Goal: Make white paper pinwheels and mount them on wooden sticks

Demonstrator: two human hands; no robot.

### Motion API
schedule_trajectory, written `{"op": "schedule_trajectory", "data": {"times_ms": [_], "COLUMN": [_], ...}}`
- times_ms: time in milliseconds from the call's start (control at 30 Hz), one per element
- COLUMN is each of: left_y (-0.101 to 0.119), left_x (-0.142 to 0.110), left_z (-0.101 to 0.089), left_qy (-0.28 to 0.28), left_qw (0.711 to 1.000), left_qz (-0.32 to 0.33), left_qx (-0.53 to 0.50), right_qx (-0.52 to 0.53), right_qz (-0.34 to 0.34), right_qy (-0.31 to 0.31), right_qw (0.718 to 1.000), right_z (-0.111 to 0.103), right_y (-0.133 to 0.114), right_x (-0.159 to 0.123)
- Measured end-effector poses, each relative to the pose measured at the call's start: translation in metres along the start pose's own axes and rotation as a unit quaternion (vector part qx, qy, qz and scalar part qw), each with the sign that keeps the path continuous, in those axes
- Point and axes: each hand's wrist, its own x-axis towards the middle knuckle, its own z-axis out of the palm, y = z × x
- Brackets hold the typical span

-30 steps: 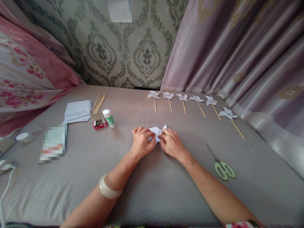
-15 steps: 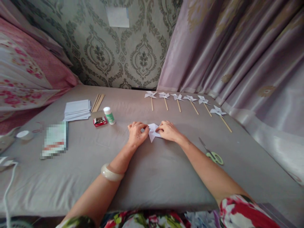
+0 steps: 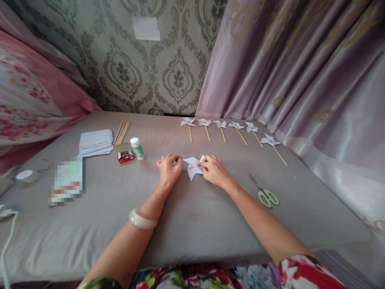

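A folded white paper pinwheel (image 3: 194, 166), with no stick showing on it, lies on the grey cloth in front of me. My right hand (image 3: 214, 170) pinches its right side, fingertips close to the centre. Just left of the pinwheel's left point is my left hand (image 3: 170, 169), thumb and forefinger pressed together. Whether something small sits between those fingers I cannot make out. Scissors (image 3: 266, 194) with green handles lie to the right of my right forearm. A red box of small metal pieces (image 3: 125, 156) and a white-and-green glue stick (image 3: 137, 148) stand beyond my left hand.
Several finished pinwheels on sticks (image 3: 221, 126) form a row at the back right. A stack of white paper (image 3: 95, 142) and several wooden sticks (image 3: 122, 133) lie at the back left. A blurred packet (image 3: 67, 180), a white round item (image 3: 27, 176) and a white cable (image 3: 10, 241) are at left.
My left hand has moved left, off the pinwheel's edge, and the left point of the paper now shows. My right hand stays on the paper. The view has shifted slightly.
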Motion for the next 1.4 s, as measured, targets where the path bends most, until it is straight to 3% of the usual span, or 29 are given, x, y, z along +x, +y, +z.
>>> {"op": "schedule_trajectory", "data": {"times_ms": [600, 833, 967, 1100, 1233, 1400], "left_y": [-0.002, -0.002, -0.003, -0.005, -0.004, -0.001], "left_x": [-0.003, 0.001, 0.003, 0.003, 0.001, -0.002], "left_z": [0.003, 0.004, 0.003, 0.001, 0.000, -0.001], "left_qy": [0.010, 0.002, 0.007, 0.021, 0.042, 0.063], "left_qw": [1.000, 1.000, 1.000, 1.000, 0.999, 0.998], "left_qz": [0.000, 0.000, 0.007, 0.005, 0.007, 0.011], "left_qx": [0.005, 0.009, 0.007, 0.014, 0.022, 0.011], "right_qx": [-0.106, -0.095, -0.034, 0.131, 0.304, 0.326], "right_qz": [-0.124, -0.108, -0.049, 0.033, 0.139, 0.190], "right_qy": [-0.072, -0.075, -0.085, 0.019, 0.147, 0.173], "right_qw": [0.984, 0.987, 0.995, 0.991, 0.931, 0.910], "right_z": [-0.004, -0.001, -0.008, -0.014, -0.011, 0.008], "right_y": [-0.014, -0.014, -0.005, 0.015, 0.033, 0.046], "right_x": [0.014, 0.016, 0.025, 0.028, 0.016, -0.006]}}
